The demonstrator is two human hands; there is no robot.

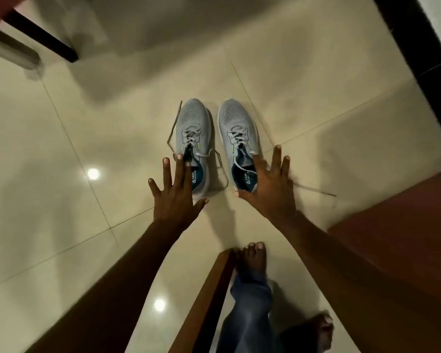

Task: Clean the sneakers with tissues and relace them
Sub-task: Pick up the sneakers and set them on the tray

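Two grey mesh sneakers stand side by side on the pale tiled floor, toes pointing away from me. The left sneaker (194, 128) and the right sneaker (236, 128) both have laces threaded through the eyelets, with loose lace ends (173, 128) trailing over the tiles. My left hand (177, 194) is stretched out with spread straight fingers over the left sneaker's heel. Over the right sneaker's heel opening my right hand (270, 184) is likewise spread flat. Neither hand holds anything. No tissue is in view.
A dark wooden furniture leg (42, 38) stands at the far left, and a brown wooden surface (397, 220) fills the right. A wooden edge (206, 296) runs by my bare feet (252, 258) at the bottom. A dark skirting strip (415, 42) lines the upper right.
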